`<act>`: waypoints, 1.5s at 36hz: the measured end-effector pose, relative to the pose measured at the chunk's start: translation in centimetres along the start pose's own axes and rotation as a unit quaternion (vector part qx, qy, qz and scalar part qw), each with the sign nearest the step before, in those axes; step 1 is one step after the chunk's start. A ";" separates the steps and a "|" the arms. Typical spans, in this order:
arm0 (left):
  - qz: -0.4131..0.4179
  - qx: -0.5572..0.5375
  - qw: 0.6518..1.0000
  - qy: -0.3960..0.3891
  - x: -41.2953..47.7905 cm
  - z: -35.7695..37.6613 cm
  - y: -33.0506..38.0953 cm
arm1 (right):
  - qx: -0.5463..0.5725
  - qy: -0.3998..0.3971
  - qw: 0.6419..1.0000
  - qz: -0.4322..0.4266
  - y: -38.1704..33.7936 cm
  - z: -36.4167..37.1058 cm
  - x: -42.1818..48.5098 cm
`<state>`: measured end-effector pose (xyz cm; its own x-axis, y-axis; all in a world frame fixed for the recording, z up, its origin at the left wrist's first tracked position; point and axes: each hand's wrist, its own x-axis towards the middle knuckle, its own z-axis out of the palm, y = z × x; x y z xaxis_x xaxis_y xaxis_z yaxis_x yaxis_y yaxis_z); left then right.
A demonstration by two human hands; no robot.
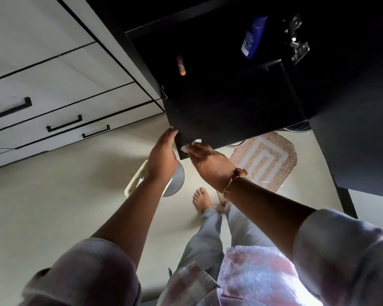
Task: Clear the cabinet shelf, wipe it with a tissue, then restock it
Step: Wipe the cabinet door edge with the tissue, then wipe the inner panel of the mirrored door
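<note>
The black cabinet shelf point(230, 111) juts out above the floor, very dark inside. My right hand point(208, 162) pinches a white tissue point(191, 145) against the shelf's front edge near its left corner. My left hand point(163, 155) is flat with fingers extended, its fingertips touching that same corner from the left, holding nothing. Deeper in the cabinet a blue bottle point(252, 36) stands at the back right. A small bottle with an orange tip point(181, 65) stands at the back left.
White drawers with black bar handles point(64, 123) line the left side. A metal door hinge point(296, 38) sits by the blue bottle. On the floor below are a patterned rug point(268, 160), a round grey object point(177, 180) under my left wrist, and my bare foot point(201, 198).
</note>
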<state>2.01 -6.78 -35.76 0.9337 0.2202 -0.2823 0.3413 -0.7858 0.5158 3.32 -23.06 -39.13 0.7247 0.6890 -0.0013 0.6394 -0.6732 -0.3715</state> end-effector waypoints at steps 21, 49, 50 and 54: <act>0.083 0.171 0.956 -0.224 1.8 2.2 2.2 | -0.128 0.030 0.939 0.317 10.5 -5.1 -1.6; 0.123 -0.017 0.983 -0.131 -10.5 0.1 15.1 | 0.321 0.278 0.579 0.696 7.7 -17.4 -24.3; 0.122 -0.027 0.983 -0.132 -11.2 0.0 15.8 | 0.303 0.286 0.601 0.682 7.5 -18.4 -24.2; 0.119 -0.080 0.981 -0.133 -13.5 0.5 18.5 | 0.286 0.245 0.683 0.625 7.4 -20.5 -24.7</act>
<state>-4.36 -24.61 -22.79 0.9351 -0.1343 -0.3279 0.1488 -0.6910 0.7074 -4.58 -50.58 -22.78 0.7011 -0.5962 -0.3911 -0.6624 -0.3414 -0.6668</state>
